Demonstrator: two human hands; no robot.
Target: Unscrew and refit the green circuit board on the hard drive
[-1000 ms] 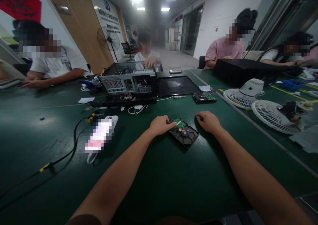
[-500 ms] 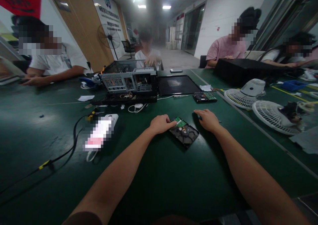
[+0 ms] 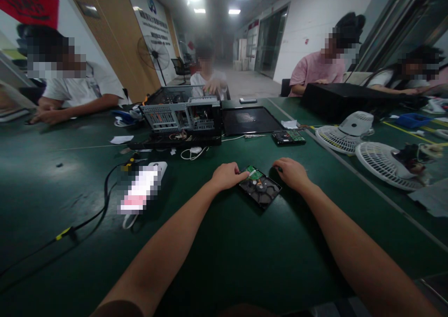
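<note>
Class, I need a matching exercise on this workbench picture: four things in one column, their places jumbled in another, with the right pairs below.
Things
1. Nearer black-and-green rectangular hard drive
2. Flat black rectangular panel
3. Blue plastic tray
4. Black cord with yellow bands

Places
A. Just right of the open grey metal computer case
B. On the left part of the dark green table
C. Touched by the person's left hand
D. Toward the far right, beyond the white fan grilles

Pairs: 1-C, 2-A, 3-D, 4-B

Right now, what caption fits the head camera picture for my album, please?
Left hand on a hard drive, right hand curled nearby, all at a green table.
</note>
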